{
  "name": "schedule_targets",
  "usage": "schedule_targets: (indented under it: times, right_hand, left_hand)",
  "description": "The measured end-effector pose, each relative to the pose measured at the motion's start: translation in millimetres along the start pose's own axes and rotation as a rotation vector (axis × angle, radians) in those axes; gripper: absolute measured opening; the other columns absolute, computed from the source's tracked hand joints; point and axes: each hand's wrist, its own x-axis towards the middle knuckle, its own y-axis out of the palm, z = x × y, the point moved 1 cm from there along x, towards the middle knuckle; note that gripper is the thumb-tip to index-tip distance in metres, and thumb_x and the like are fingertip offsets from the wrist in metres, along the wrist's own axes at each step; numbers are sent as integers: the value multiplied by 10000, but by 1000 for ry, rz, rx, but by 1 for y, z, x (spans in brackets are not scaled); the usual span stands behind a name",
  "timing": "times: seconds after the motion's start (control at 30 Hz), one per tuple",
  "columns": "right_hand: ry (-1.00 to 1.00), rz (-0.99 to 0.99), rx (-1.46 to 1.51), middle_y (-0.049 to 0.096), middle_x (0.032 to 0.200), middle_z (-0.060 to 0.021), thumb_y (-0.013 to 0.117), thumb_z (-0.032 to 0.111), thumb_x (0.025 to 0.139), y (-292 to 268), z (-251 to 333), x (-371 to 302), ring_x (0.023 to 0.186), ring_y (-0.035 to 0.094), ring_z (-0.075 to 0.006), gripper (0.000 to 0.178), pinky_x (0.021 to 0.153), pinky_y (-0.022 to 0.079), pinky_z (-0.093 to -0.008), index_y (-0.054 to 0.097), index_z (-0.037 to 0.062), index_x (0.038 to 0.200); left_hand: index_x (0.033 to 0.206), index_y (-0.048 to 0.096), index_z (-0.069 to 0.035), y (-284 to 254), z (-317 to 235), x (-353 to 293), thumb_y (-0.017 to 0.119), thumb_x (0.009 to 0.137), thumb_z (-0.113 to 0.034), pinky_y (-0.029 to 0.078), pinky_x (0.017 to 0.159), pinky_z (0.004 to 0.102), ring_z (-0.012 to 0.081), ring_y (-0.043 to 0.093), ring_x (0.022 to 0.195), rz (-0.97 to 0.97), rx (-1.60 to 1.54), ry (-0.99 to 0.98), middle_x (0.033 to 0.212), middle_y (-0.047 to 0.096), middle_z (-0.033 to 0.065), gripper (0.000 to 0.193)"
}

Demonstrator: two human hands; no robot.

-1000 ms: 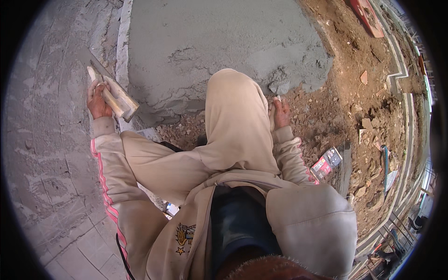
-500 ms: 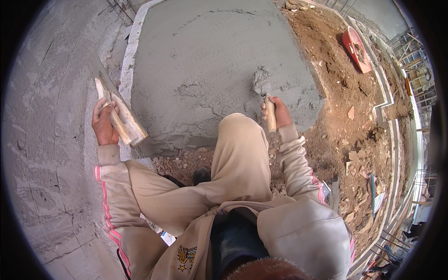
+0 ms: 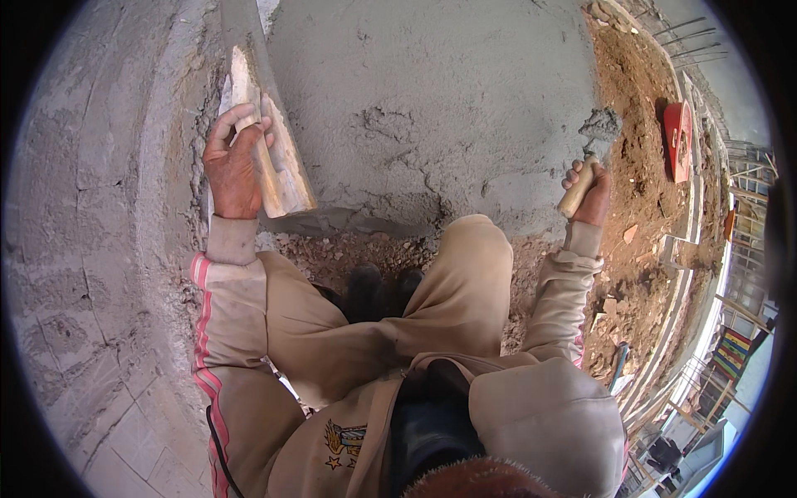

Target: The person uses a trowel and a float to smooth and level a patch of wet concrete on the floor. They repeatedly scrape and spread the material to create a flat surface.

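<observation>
The left hand (image 3: 235, 170) grasps a float (image 3: 290, 178) by its wooden handle (image 3: 270, 184), fingers wrapped round it and the thumb laid along it. The float is over the left edge of the grey concrete slab (image 3: 465, 100), its near end by the slab's near left corner. Its long axis runs almost parallel to that edge: the near end points back toward the person and slightly right, while the grey blade (image 3: 241, 21) stretches away to the top of the view, leaning a little left. Whether its underside touches the concrete cannot be told.

The right hand (image 3: 591, 195) is clenched round the pale handle of a trowel (image 3: 579, 189) at the slab's right edge, near its near right corner. The trowel's long axis is slanted: the butt points down and left toward the person, the tip away and slightly right. Rough grey mortar (image 3: 602, 124) covers much of its blade; whether that blade rests on the slab or is above it is unclear.

The slab is broadly smooth, with a coarse, pitted patch left of its middle and a ragged near edge. One knee (image 3: 473, 236) is at that near edge, right of its middle. Rubble (image 3: 320, 257) lies along the same edge, with dark boots (image 3: 365, 290) on it. Beyond the right edge, brown soil (image 3: 635, 199) carries a red pan (image 3: 678, 143), well apart from the trowel.
</observation>
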Motion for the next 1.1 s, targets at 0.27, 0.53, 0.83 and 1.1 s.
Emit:
schedule_targets:
  times: [0.27, 0.53, 0.83, 1.1]
  right_hand:
    - [330, 160, 106, 529, 818, -72, 482, 270, 911, 90, 24, -60, 617, 499, -147, 235, 528, 434, -279, 481, 91, 1063]
    - [528, 197, 130, 526, 804, -75, 492, 269, 888, 195, 143, -151, 598, 499, -160, 248, 496, 426, -292, 472, 99, 1067]
    - [506, 193, 27, 541, 803, -76, 459, 248, 885, 263, 371, -260, 595, 514, -167, 229, 504, 441, -302, 454, 99, 1059]
    - [424, 100, -5, 525, 806, -71, 479, 257, 883, 246, 431, -311, 574, 501, -153, 270, 479, 444, -276, 439, 109, 1106]
  left_hand:
    - [1007, 637, -10, -27, -39, -25, 620, 829, 58, 519, 730, 260, 122, 599, 817, -331, 147, 149, 990, 624, 64, 191]
    - [1000, 663, -36, -105, -198, -123, 606, 791, 50, 468, 866, 288, 167, 590, 945, -134, 758, 124, 1050, 611, 69, 233]
    - [961, 702, -104, -157, -320, -211, 637, 749, -70, 486, 850, 315, 196, 634, 906, 135, 989, -191, 950, 678, 87, 225]
    - [949, 715, -150, -192, -314, -237, 652, 741, -154, 534, 730, 336, 210, 670, 750, 69, 1020, -666, 843, 701, 84, 217]
